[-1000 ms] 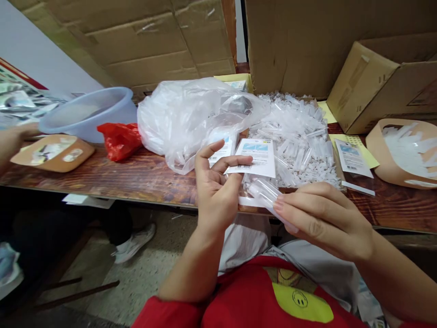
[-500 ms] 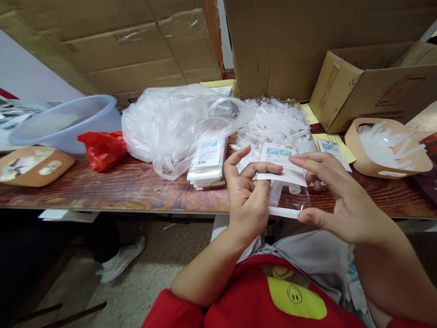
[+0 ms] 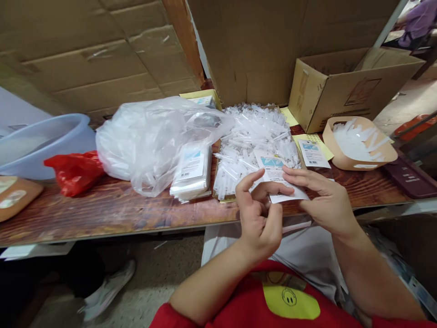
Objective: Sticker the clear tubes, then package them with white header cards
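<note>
Between my two hands is a clear plastic bag with a printed card (image 3: 277, 169) at its top, white with a blue picture. My left hand (image 3: 261, 214) pinches its left side, index finger lying across the card. My right hand (image 3: 324, 200) grips the right side, fingers on the card's face and thumb underneath. The bag's lower part hangs below the card, mostly hidden by my fingers. Just beyond lies a heap of clear plastic tubes (image 3: 259, 130). Left of it is a stack of carded bags (image 3: 193, 171).
A crumpled clear plastic bag (image 3: 150, 141), a red bag (image 3: 73, 171) and a blue basin (image 3: 51, 141) stand leftward. On the right are a peach bin (image 3: 360, 155) of white strips, another carded packet (image 3: 313, 154) and an open cardboard box (image 3: 351, 95). Someone's shoe (image 3: 109, 289) shows below the table.
The view has swung to the right. My right thumb has moved from the bag's white lower edge up to the card, and my hands are closer together.
</note>
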`<move>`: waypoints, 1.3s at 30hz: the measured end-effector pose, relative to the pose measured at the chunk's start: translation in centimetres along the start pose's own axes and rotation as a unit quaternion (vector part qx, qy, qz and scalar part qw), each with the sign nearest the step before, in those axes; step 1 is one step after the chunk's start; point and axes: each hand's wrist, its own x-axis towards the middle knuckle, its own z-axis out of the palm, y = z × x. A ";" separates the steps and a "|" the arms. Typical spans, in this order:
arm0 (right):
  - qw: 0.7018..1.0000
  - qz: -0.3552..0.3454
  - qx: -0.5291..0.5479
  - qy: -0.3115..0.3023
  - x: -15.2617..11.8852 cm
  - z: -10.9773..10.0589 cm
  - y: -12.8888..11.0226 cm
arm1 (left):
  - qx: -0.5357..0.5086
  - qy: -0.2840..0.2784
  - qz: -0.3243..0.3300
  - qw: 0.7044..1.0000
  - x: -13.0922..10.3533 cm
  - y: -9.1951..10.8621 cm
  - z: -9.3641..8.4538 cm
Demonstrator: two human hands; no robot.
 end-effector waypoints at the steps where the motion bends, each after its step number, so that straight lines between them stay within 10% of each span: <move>1: 1.000 0.003 0.002 0.022 -0.2 0.1 0.1 | 0.000 -0.007 0.001 1.000 -0.2 -0.2 0.2; 7: 0.997 -0.037 -0.037 0.063 0.2 -0.9 1.1 | 0.052 -0.056 0.011 0.997 -0.4 -0.4 -0.3; 12: 0.980 -0.078 -0.154 0.098 4.6 -5.5 7.0 | 0.280 -0.024 0.126 0.951 2.2 1.3 -6.7; 19: 0.883 0.040 -0.405 -0.235 9.3 -10.9 12.8 | 0.626 -0.010 -0.088 0.775 7.9 3.0 -18.2; 31: 0.754 -0.179 -0.531 -0.343 11.6 0.9 8.7 | 0.705 -0.133 -0.106 0.688 9.9 1.6 -24.6; 39: 0.768 -0.130 -0.493 -0.389 12.7 -1.2 8.0 | 0.662 -0.219 -0.133 0.704 10.7 1.5 -27.4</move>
